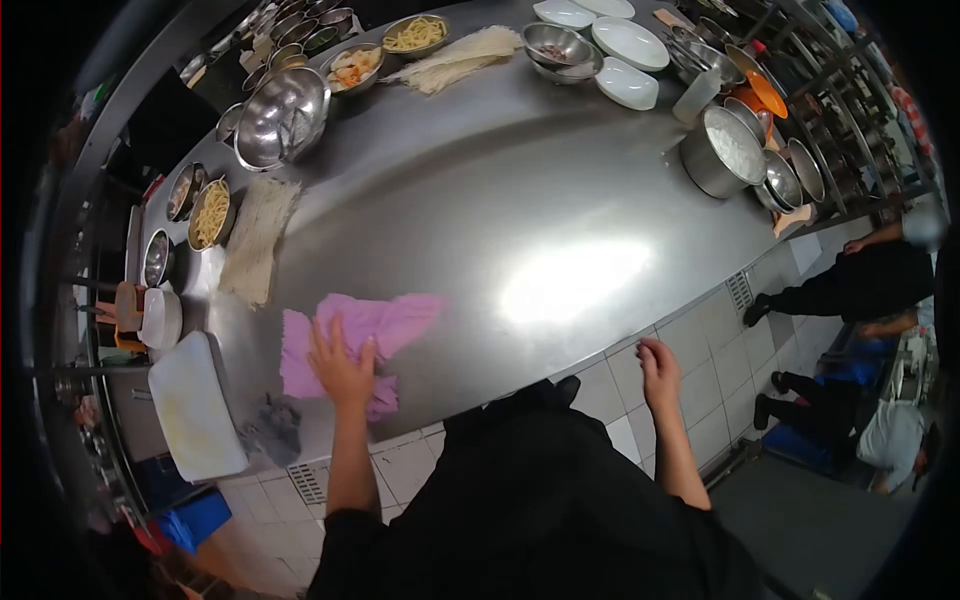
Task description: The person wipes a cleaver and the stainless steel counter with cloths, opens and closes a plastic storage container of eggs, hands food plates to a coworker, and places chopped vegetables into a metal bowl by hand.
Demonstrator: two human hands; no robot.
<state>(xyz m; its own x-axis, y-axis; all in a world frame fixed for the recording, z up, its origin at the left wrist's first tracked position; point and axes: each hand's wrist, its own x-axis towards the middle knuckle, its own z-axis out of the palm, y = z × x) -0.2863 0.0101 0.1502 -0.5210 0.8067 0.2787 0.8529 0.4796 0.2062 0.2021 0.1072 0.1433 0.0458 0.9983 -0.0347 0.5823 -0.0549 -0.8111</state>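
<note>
My left hand (343, 367) lies flat on a crumpled pink cloth (375, 318), fingers stretched out and thumb apart, pressing it to the steel table (450, 240). My right hand (658, 372) hangs beyond the table's front edge, loosely curled, with nothing seen in it. Left of the cloth sits a dark grey crumpled rag (272, 428), beside a stained white cutting board (196, 410). A sheet of pale dried noodles (258, 240) lies farther up the table, next to a bowl of yellow strips (211, 214).
A large steel bowl (283, 118) stands at the far left. More noodles (465, 58) and white plates (630, 44) line the far side. A steel pot (722, 152) and a squeeze bottle (697, 97) stand at the right. Two people (890, 430) are at the far right.
</note>
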